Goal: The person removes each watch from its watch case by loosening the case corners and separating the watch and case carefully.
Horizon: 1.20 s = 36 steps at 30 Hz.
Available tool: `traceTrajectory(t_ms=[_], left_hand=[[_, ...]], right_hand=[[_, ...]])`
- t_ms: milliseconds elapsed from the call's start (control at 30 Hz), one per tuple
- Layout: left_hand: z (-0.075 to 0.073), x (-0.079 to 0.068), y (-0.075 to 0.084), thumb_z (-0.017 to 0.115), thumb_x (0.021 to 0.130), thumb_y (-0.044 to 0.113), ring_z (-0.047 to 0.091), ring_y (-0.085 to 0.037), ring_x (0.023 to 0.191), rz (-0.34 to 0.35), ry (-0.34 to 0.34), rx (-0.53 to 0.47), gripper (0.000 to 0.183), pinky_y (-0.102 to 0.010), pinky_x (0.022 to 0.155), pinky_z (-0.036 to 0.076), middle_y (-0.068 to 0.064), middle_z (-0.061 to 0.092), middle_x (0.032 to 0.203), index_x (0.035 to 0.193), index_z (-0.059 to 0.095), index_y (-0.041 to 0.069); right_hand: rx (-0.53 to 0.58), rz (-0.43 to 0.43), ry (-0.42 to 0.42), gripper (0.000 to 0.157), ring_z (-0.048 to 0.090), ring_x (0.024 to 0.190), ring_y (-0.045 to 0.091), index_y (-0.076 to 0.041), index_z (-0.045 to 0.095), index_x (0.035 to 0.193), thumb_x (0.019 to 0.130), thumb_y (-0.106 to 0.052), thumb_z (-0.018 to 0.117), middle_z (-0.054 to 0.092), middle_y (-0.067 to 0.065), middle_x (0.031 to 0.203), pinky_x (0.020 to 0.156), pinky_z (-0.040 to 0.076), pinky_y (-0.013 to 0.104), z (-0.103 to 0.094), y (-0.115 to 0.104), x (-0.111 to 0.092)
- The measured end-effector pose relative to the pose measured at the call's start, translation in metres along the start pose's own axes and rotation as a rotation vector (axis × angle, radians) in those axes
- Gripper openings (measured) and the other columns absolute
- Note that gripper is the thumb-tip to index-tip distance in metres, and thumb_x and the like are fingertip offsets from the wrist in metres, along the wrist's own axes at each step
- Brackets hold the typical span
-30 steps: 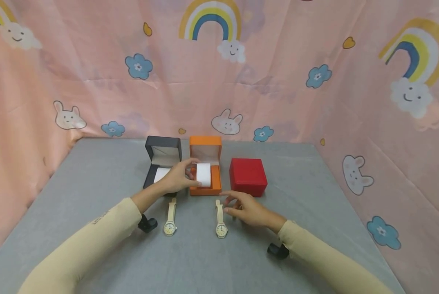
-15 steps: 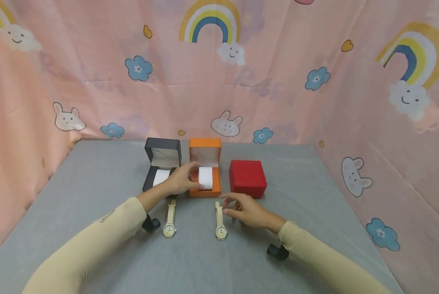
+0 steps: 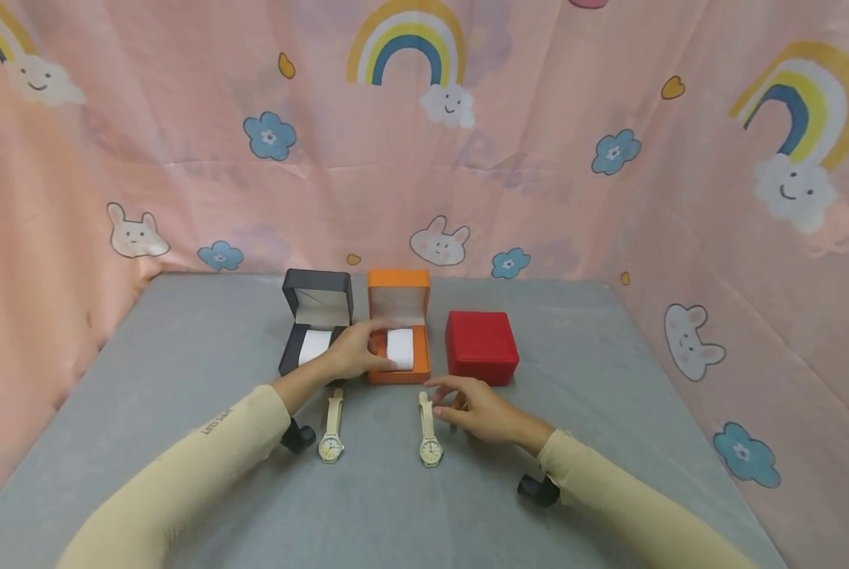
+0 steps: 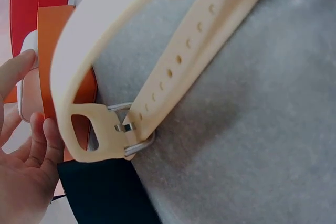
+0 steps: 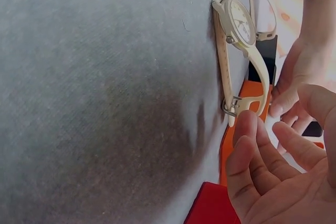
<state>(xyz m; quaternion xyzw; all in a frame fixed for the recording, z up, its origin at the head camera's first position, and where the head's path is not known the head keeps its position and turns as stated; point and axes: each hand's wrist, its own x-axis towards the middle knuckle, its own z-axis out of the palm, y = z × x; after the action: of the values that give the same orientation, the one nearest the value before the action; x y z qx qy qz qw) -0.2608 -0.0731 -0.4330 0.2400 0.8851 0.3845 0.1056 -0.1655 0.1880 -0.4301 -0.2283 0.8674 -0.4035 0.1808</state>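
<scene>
My left hand (image 3: 353, 351) is at the orange watch box (image 3: 398, 278), whose lid stands up. Its thumb and fingers hold the left end of a white watch cushion (image 3: 400, 350) that sits in the box. In the left wrist view the thumb presses the cushion (image 4: 30, 85) close to the orange box wall (image 4: 48, 66). My right hand (image 3: 483, 411) hovers with loosely bent fingers beside a cream watch (image 3: 430, 452), holding nothing. The right wrist view shows its fingertips near the buckle end of that watch (image 5: 242, 22). A second cream watch (image 3: 330, 448) lies further left.
A dark grey watch box (image 3: 317, 280), lid up, with a white cushion (image 3: 315, 346) inside, stands left of the orange box. On the right is a closed red box (image 3: 481, 346). Grey cloth (image 3: 595, 379) covers the table, and a pink printed curtain (image 3: 552, 182) hangs behind.
The left hand has moved slightly right and down with the white cushion, which now sits lower and further right in the orange box. The right hand stays beside the watch.
</scene>
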Motion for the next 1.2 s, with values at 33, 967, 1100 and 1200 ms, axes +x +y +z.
traceTrajectory(t_ms=[33, 967, 1100, 1200], left_hand=[[0.0, 0.0, 0.0, 0.084, 0.083, 0.018, 0.057, -0.025, 0.103, 0.005, -0.001, 0.001, 0.068, -0.038, 0.09, 0.049, -0.015, 0.06, 0.135, 0.144, 0.055, 0.009], [-0.015, -0.008, 0.02, 0.068, 0.096, 0.017, 0.05, -0.04, 0.135, 0.036, 0.003, -0.007, 0.05, -0.056, 0.11, 0.045, -0.022, 0.049, 0.149, 0.142, 0.056, 0.003], [-0.022, -0.006, 0.031, 0.066, 0.098, 0.017, 0.058, -0.037, 0.122, 0.06, -0.001, -0.043, 0.047, -0.046, 0.097, 0.055, -0.019, 0.052, 0.147, 0.141, 0.056, 0.003], [-0.026, -0.006, 0.039, 0.066, 0.098, 0.018, 0.061, -0.033, 0.113, 0.063, -0.003, -0.07, 0.046, -0.036, 0.084, 0.056, -0.017, 0.054, 0.146, 0.141, 0.057, 0.004]], right_hand=[[0.001, -0.006, 0.0, 0.048, 0.067, 0.082, 0.023, -0.006, 0.055, 0.142, 0.097, -0.019, 0.068, 0.067, 0.012, 0.116, 0.064, 0.055, 0.026, 0.0, 0.0, 0.0], [-0.046, -0.087, 0.159, 0.047, 0.063, 0.096, 0.017, -0.007, 0.06, 0.137, 0.094, -0.021, 0.071, 0.068, 0.01, 0.114, 0.078, 0.056, 0.024, -0.024, -0.009, -0.014], [-0.032, -0.084, 0.207, 0.047, 0.063, 0.096, 0.019, -0.004, 0.059, 0.137, 0.093, -0.017, 0.071, 0.068, 0.014, 0.114, 0.078, 0.056, 0.024, -0.037, -0.007, -0.022], [-0.019, -0.075, 0.232, 0.048, 0.063, 0.095, 0.022, -0.003, 0.056, 0.14, 0.094, -0.013, 0.069, 0.067, 0.02, 0.12, 0.077, 0.057, 0.027, -0.049, -0.006, -0.027]])
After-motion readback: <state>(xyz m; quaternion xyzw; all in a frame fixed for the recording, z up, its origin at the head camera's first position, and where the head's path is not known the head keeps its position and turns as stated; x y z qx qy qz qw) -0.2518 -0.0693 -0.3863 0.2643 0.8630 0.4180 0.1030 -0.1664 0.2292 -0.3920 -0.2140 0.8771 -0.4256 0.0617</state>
